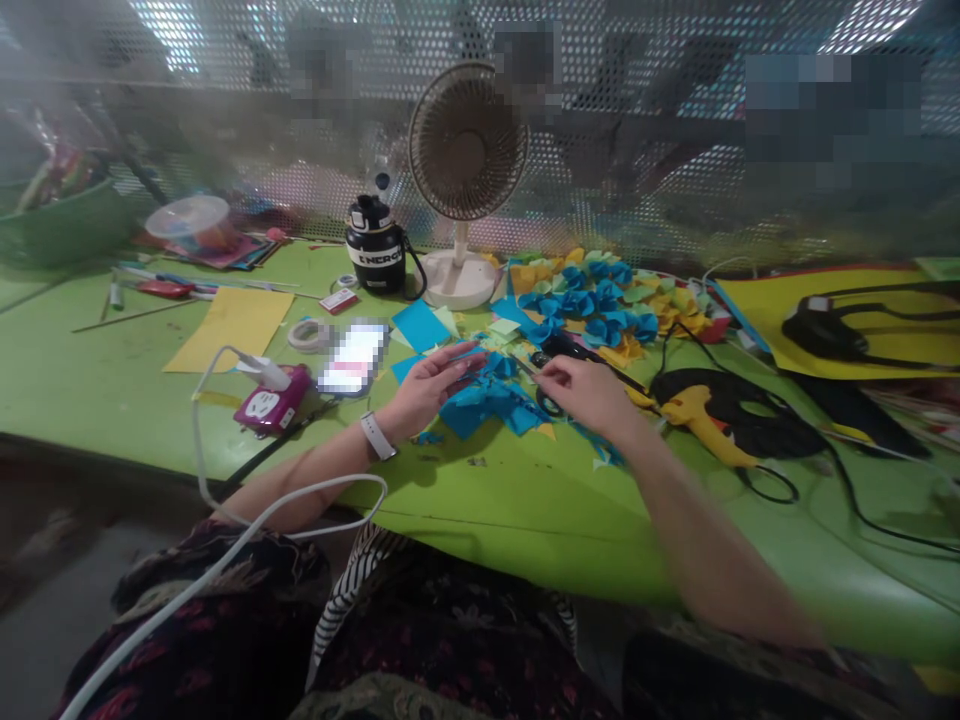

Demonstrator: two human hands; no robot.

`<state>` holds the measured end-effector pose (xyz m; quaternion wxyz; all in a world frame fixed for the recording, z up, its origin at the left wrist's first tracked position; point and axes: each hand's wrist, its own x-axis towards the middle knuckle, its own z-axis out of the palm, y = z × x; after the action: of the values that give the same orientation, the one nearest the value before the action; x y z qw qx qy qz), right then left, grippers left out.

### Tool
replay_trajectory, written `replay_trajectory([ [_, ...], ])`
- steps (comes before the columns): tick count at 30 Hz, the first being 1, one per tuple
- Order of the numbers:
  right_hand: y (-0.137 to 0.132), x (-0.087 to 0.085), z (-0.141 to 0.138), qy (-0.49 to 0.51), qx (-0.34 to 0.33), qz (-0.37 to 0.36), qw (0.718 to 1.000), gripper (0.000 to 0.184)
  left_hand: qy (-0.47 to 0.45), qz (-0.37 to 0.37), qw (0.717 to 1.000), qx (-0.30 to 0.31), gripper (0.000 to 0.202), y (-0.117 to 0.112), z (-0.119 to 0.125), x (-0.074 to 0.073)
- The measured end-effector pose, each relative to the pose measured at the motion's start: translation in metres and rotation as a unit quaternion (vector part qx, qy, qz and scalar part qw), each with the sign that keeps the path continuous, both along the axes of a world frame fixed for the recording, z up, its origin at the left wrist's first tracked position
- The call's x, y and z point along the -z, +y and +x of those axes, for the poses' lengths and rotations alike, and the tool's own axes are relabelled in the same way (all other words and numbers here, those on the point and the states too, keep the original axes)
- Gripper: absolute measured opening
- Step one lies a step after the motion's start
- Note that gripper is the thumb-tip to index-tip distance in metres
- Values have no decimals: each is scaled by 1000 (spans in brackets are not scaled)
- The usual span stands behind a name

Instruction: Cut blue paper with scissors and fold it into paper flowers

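Nearest, a loose white cable loops across the left forearm and could snag. Left hand half-curled, right hand nearly pinched; I cannot tell what either holds. Bright-blue folded paper pieces, below and between them, could crumple under a careless wrist; right of the grip, a yellow plastic glue gun could be elbowed.

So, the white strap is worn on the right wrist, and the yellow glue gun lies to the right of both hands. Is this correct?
Not quite: the head view shows the white strap on the left wrist. The yellow glue gun does lie right of both hands.
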<state>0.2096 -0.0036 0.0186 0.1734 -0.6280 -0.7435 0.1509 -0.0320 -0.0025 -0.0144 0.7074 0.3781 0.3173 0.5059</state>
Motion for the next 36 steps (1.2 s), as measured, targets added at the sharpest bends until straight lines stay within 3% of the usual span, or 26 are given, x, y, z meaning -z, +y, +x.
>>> replay_trajectory([
  [3, -9, 8, -20, 142, -76, -44, 986, 27, -17, 12, 1000, 7, 31, -4, 3, -1],
  [7, -15, 25, -38, 281, -141, -111, 943, 31, -31, 24, 999, 26, 32, -8, 5, -1],
  [10, -15, 31, -42, 351, -154, -147, 912, 34, -36, 24, 998, 51, 34, -10, 5, -1],
  [12, -16, 30, -43, 366, -145, -153, 906, 35, -37, 26, 997, 60, 34, -10, 6, -1],
  [20, -17, 23, -37, 317, -125, -119, 932, 33, 17, 80, 995, 50, 34, -10, 4, 0],
  [23, -15, 22, -34, 213, -163, -95, 959, 25, 127, 145, 981, 26, 38, -10, -1, -4],
  [26, -13, 19, -32, 100, -203, -65, 972, 21, 268, 214, 939, 33, 36, -9, -5, -5],
  [30, -14, 10, -26, 45, -227, -116, 966, 21, 374, 253, 891, 47, 22, -4, -8, -3],
  [33, -15, 3, -23, 47, -273, -162, 947, 20, 386, 258, 885, 37, 20, -1, -9, -1],
  [36, -16, 1, -22, 44, -281, -160, 945, 22, 378, 260, 887, 52, 19, -1, -8, -1],
])
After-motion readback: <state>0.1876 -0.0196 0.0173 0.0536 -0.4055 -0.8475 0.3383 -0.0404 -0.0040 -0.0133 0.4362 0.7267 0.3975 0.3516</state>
